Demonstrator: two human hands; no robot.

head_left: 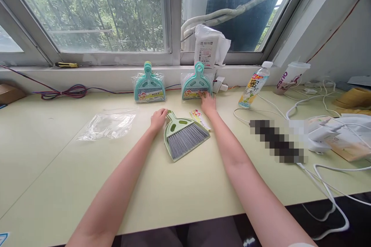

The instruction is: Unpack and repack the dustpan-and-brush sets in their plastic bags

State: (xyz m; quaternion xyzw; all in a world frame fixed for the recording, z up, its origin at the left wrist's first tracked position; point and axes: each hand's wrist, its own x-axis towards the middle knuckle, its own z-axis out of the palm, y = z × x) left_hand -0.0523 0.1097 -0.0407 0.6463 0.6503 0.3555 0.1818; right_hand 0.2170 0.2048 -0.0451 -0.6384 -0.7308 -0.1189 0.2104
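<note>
My left hand (159, 119) is closed at the handle end of a green dustpan with a grey-bristled brush (185, 133) nested in it. This unwrapped set lies tilted on the table, bristles toward me. With fingers stretched out, my right hand (208, 104) touches the lower front of a teal dustpan-and-brush set (197, 84) in clear wrapping, which leans upright against the sill. Under my right wrist lies a printed label card (199, 119), partly hidden. A second wrapped teal set (149, 85) stands to the left. A crumpled clear plastic bag (108, 125) lies left of my left hand.
A drink bottle (255, 84) and a plastic cup (292, 77) stand at the back right. White cables (327, 177) and chargers (321, 135) spread over the right side. A coiled cable (65, 92) lies back left; a yellow cutter (66, 65) rests on the sill.
</note>
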